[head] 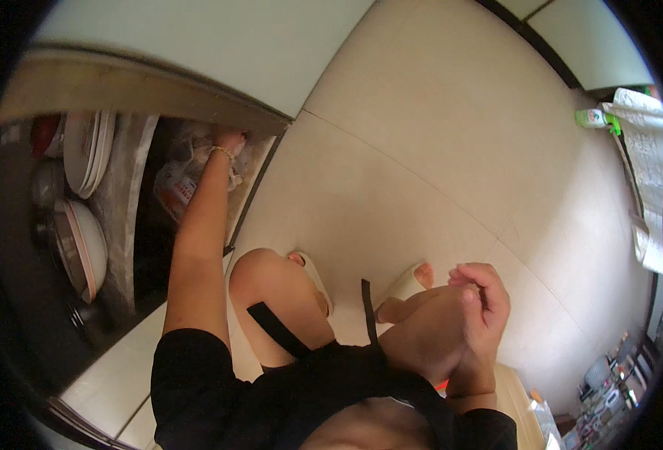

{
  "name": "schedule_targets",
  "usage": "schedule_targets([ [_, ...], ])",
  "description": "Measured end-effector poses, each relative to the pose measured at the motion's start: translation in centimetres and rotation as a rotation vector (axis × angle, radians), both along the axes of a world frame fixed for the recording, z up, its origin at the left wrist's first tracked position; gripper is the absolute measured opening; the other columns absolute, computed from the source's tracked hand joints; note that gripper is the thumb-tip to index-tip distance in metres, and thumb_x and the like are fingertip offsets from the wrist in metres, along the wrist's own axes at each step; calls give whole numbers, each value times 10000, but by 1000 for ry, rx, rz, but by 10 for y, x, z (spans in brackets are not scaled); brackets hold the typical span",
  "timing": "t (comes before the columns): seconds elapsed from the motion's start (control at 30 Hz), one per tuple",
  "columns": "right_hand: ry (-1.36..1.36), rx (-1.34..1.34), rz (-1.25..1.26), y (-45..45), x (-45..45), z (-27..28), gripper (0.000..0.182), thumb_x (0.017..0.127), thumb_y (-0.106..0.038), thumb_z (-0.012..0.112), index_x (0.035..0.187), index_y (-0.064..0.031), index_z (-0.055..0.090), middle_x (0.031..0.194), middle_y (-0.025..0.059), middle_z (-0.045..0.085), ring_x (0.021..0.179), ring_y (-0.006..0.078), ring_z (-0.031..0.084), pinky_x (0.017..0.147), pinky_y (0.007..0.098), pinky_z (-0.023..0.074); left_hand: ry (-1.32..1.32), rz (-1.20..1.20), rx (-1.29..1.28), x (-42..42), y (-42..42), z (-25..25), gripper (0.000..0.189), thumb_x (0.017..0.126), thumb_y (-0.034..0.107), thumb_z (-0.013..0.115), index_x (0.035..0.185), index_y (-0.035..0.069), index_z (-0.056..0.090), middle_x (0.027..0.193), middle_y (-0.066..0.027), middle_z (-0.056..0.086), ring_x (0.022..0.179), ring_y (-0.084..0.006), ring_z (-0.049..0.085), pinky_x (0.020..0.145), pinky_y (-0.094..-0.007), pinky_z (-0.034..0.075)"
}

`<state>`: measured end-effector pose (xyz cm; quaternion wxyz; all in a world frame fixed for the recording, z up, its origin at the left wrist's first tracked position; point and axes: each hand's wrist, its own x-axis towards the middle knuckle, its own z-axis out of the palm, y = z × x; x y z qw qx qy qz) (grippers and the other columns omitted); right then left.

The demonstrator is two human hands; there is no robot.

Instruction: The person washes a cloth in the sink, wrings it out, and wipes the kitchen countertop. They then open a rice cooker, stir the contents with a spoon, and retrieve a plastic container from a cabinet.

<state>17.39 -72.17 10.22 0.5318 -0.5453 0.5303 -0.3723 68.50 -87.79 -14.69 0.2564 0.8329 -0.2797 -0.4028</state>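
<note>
My left hand [232, 142], with a bracelet at the wrist, reaches into the lower compartment of an open cabinet. It touches or lies right beside a clear plastic bag [169, 173] that bears red print. The fingers are partly hidden, so whether they grip the plastic is unclear. Over my right knee, my right hand [486, 298] is held with loosely bent fingers, thumb apart and nothing in it.
White plates [89, 152] and bowls [86, 247] stand on the shelf [120, 214] at the left. A cabinet door [207, 50] spans the top. At right are a spray bottle [593, 118] and a patterned cloth [643, 146]. Several small items crowd the lower right.
</note>
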Motion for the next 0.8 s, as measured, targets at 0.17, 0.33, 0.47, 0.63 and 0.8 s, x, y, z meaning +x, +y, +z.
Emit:
schedule_targets([
  [0.17,117,-129,7,12,-1,-12,173,832,-49,514,969,38,573,863,133,592,811,219,596,726,309,473,-218,-218,-234,-9,2,-4,256,885,185,480,1095,53,543,735,-108,589,536,-157,533,459,-297,433],
  [0.33,118,-102,9,27,17,0,161,807,-53,536,935,34,584,841,131,596,785,221,593,708,302,470,151,-39,-189,-9,-12,-5,287,891,172,460,1155,63,496,713,-102,598,486,-148,537,417,-287,444],
  [0.47,310,-217,108,37,11,-1,159,773,-54,559,904,30,588,834,137,595,761,235,592,706,297,466,75,-170,-119,25,-20,-29,330,892,146,436,1217,91,444,762,-103,603,490,-155,555,410,-290,453],
  [0.63,242,-211,-33,53,12,-3,168,746,-89,576,875,15,600,813,144,603,748,268,590,691,319,458,109,-149,-272,10,-22,-27,358,891,105,396,1248,108,394,780,-128,604,490,-167,568,406,-294,460],
  [0.8,339,-316,39,60,16,3,187,743,-144,574,852,3,614,767,136,604,727,264,578,659,337,441,-36,-139,-187,-22,-21,11,364,879,68,389,1240,107,387,766,-135,592,502,-175,574,393,-301,459],
])
